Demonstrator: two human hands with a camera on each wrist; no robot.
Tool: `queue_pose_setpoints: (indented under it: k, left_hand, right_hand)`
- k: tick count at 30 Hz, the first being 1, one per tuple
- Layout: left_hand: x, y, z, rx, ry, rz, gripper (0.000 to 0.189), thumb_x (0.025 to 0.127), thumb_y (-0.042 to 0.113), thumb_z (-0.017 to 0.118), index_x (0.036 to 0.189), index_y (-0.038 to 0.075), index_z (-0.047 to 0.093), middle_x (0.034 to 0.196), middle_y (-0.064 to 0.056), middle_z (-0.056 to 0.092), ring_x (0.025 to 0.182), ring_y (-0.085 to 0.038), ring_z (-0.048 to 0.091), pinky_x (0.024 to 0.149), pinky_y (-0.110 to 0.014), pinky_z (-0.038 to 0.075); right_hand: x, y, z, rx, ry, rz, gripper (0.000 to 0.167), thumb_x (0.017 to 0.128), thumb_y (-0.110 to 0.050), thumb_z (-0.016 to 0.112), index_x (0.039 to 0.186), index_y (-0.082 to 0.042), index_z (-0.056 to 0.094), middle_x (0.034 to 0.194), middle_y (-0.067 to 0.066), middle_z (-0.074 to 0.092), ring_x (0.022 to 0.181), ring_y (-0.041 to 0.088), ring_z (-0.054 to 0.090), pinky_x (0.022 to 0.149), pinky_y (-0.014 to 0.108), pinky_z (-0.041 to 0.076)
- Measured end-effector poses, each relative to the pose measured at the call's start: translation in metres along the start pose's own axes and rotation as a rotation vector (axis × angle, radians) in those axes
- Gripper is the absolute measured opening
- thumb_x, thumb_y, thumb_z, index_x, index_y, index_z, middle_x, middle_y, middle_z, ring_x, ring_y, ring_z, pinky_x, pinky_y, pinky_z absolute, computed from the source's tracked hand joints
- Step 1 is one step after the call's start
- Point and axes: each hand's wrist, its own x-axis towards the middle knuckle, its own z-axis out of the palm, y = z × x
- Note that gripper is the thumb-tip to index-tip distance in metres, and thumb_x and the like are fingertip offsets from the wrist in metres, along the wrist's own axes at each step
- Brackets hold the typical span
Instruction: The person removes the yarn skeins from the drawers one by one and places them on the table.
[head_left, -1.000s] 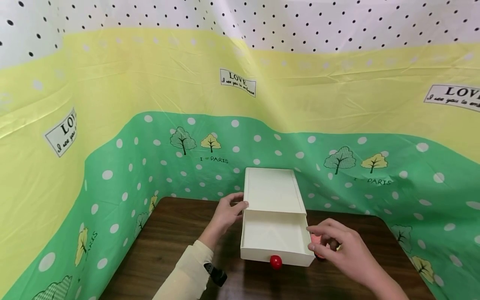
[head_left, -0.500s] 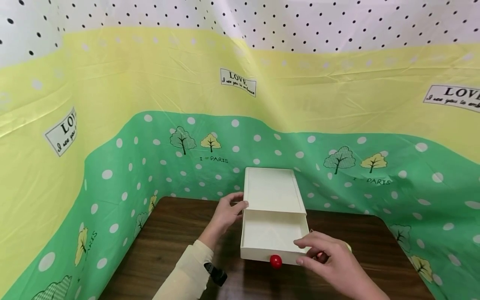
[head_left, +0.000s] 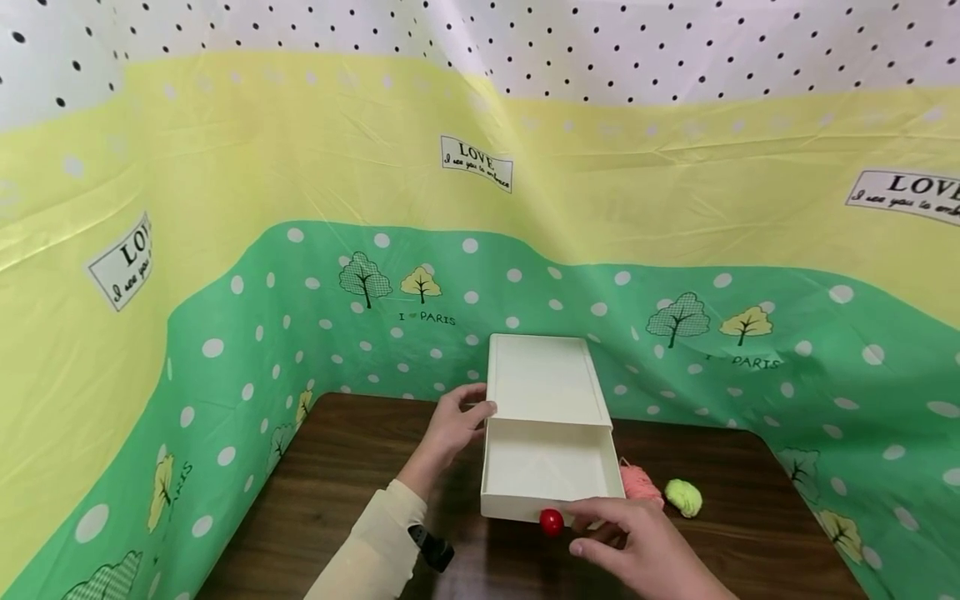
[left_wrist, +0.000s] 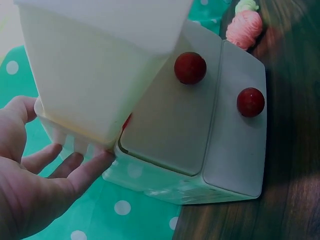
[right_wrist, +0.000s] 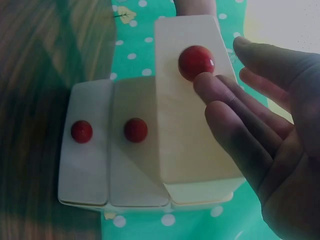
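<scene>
A white cabinet (head_left: pixel 547 375) has three stacked drawers with round red knobs. Its top drawer (head_left: pixel 547 467) is pulled out, and its visible inside holds nothing. My left hand (head_left: pixel 453 421) rests against the cabinet's left side, thumb at the top edge, fingers touching the side wall in the left wrist view. At the drawer's front right corner is my right hand (head_left: pixel 637 537), fingers loosely bent and thumb apart. In the right wrist view, a fingertip lies at the lower edge of the top red knob (right_wrist: pixel 196 63); whether it touches is unclear.
A pink yarn ball (head_left: pixel 639 483) and a smaller yellow-green yarn ball (head_left: pixel 683 497) lie on the dark wooden table (head_left: pixel 360 475), right of the cabinet. Behind the table hangs a patterned green and yellow curtain (head_left: pixel 300 183).
My right hand has moved left and down, from the drawer's right side toward the red knob, uncovering both yarn balls. The left hand and the drawer stay where they were.
</scene>
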Motion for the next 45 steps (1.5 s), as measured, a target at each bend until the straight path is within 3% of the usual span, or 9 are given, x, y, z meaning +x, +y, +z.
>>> queue_pose_setpoints:
  k: [4,7,17,21,27,32,39,45]
  left_hand:
    - [0.0,-0.001,0.001,0.001,0.004,0.002,0.05,0.097,0.026,0.069,0.141,0.005,0.057,0.131,-0.018,0.058,0.109,-0.026,0.065,0.094,-0.05,0.059]
    - [0.0,-0.001,0.001,0.0,0.008,0.003,0.05,0.096,0.026,0.069,0.141,0.006,0.058,0.131,-0.018,0.059,0.109,-0.027,0.066,0.093,-0.05,0.059]
    - [0.0,-0.001,0.001,-0.004,0.012,0.004,0.048,0.097,0.026,0.069,0.14,0.006,0.058,0.131,-0.017,0.059,0.11,-0.027,0.066,0.095,-0.051,0.058]
    - [0.0,-0.001,0.0,0.001,0.014,0.011,0.049,0.097,0.026,0.069,0.14,0.005,0.058,0.133,-0.018,0.059,0.112,-0.028,0.066,0.097,-0.053,0.057]
    - [-0.001,0.001,0.001,-0.004,0.017,0.003,0.048,0.098,0.026,0.069,0.14,0.007,0.058,0.134,-0.017,0.059,0.113,-0.028,0.065,0.099,-0.056,0.055]
    - [0.0,-0.002,0.003,0.0,0.019,0.014,0.049,0.098,0.023,0.068,0.141,0.004,0.057,0.134,-0.018,0.059,0.112,-0.028,0.066,0.096,-0.056,0.056]
    - [0.001,-0.002,0.003,0.004,0.025,0.01,0.05,0.098,0.023,0.068,0.142,0.004,0.056,0.134,-0.018,0.059,0.112,-0.027,0.065,0.094,-0.053,0.058]
    - [0.0,0.0,0.003,0.006,0.025,-0.008,0.051,0.098,0.026,0.068,0.143,0.005,0.056,0.135,-0.017,0.057,0.113,-0.027,0.064,0.094,-0.051,0.059]
  right_hand:
    - [0.002,0.003,0.004,0.044,-0.052,0.082,0.042,0.095,-0.035,0.074,0.132,-0.016,0.069,0.116,0.003,0.074,0.094,0.005,0.069,0.075,0.025,0.062]
    - [0.004,0.004,0.008,0.039,-0.047,0.11,0.043,0.094,-0.039,0.074,0.132,-0.019,0.069,0.118,0.002,0.074,0.094,0.005,0.069,0.075,0.024,0.061]
    - [0.002,0.014,0.026,0.008,0.055,-0.073,0.035,0.094,-0.021,0.076,0.128,-0.012,0.07,0.116,0.008,0.075,0.09,0.005,0.072,0.067,0.025,0.061]
    - [0.002,0.017,0.033,-0.045,0.13,-0.088,0.035,0.092,-0.021,0.078,0.126,-0.018,0.07,0.114,0.002,0.075,0.09,0.005,0.072,0.067,0.024,0.06]
    - [0.001,0.024,0.05,-0.242,0.347,-0.146,0.034,0.084,-0.021,0.085,0.116,-0.027,0.074,0.106,-0.013,0.076,0.091,0.003,0.072,0.076,0.012,0.056]
    - [0.004,0.026,0.056,-0.286,0.477,-0.143,0.039,0.077,-0.012,0.09,0.109,-0.03,0.077,0.102,-0.016,0.076,0.089,0.001,0.072,0.076,0.007,0.053]
    - [0.01,0.026,0.054,-0.293,0.53,-0.123,0.039,0.076,-0.011,0.09,0.108,-0.029,0.078,0.101,-0.015,0.077,0.085,-0.001,0.071,0.069,0.009,0.054]
    - [0.02,0.03,0.051,-0.306,0.53,-0.113,0.039,0.077,-0.012,0.09,0.11,-0.029,0.078,0.101,-0.015,0.077,0.087,0.001,0.072,0.072,0.009,0.054]
